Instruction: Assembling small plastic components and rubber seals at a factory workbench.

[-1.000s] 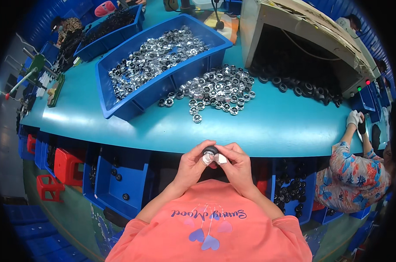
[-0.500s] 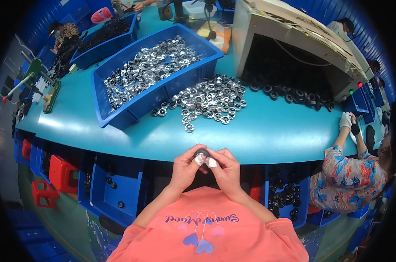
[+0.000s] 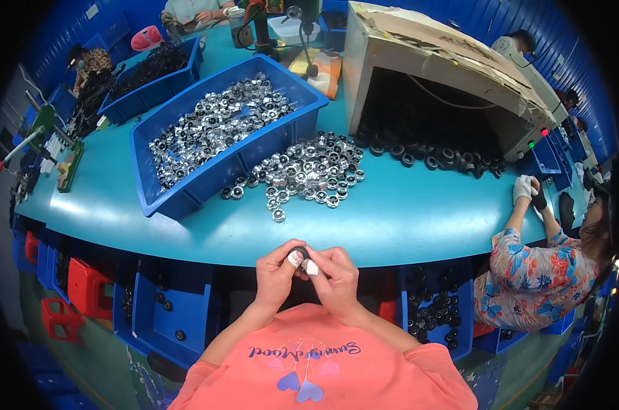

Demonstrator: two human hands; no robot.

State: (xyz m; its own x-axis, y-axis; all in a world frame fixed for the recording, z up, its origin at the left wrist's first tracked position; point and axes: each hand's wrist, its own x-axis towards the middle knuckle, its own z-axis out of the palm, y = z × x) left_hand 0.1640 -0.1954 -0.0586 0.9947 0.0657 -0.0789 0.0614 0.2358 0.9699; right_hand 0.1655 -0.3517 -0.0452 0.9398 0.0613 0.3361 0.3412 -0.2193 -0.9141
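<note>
Close to my body, just off the table's near edge, my left hand and my right hand meet around a small black wheel. Fingers of both hands are curled round it, and the thumbs press in from the near side. White wrapping covers both thumb tips. My fingers hide much of the wheel, so I cannot tell whether a hub sits inside it. Beyond my hands, a heap of small silver-and-black wheel hubs lies loose on the teal table.
A blue bin full of similar hubs stands left of the heap. Black tyres spill from an open-fronted box at the right. Below the table are blue bins with black wheels. A co-worker in a floral shirt sits at right.
The whole view has shifted, so the table and bins appear lower and further left. Both hands still grip the wheel, with the fingers slightly rearranged and the wheel turned a little.
</note>
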